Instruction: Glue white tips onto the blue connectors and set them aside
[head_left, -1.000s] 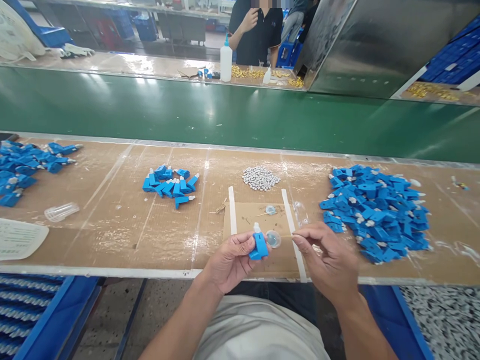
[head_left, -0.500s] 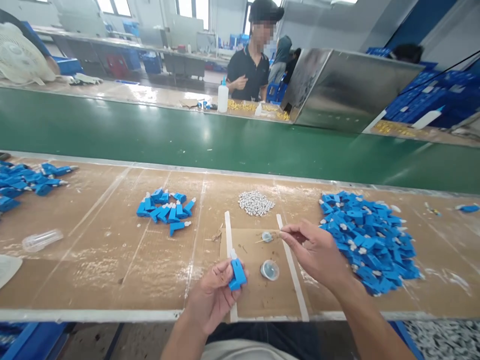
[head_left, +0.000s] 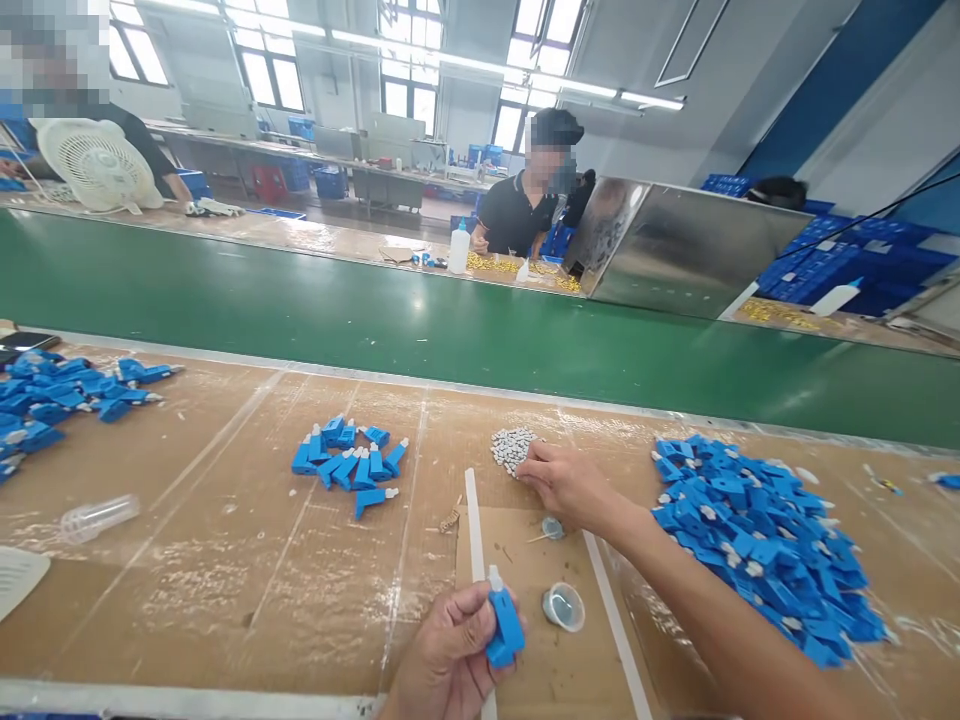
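Low in the middle, my left hand (head_left: 457, 640) is closed around a blue plastic part (head_left: 504, 628) with a white tip pointing up. My right hand (head_left: 559, 480) reaches to the pile of small grey pieces (head_left: 510, 448); its fingers are pinched at the pile's right edge, and whatever is between them is hidden. Under the right hand lies a small lid (head_left: 552, 527) with a thin stick. Nearer me, a small clear cup (head_left: 563, 607) with greyish contents stands on the cardboard sheet (head_left: 517, 560) between two white tape strips.
A big heap of blue parts (head_left: 757, 540) lies on the right, a smaller group (head_left: 349, 455) left of centre, more (head_left: 75, 390) at far left. A clear plastic tube (head_left: 101, 518) lies at left. Beyond the green belt (head_left: 360, 310) are a fan (head_left: 101, 165), a bottle (head_left: 459, 247) and co-workers.
My right hand has moved from beside the lid to the grey pieces. My left hand still holds the blue part. The head view has tilted upward.
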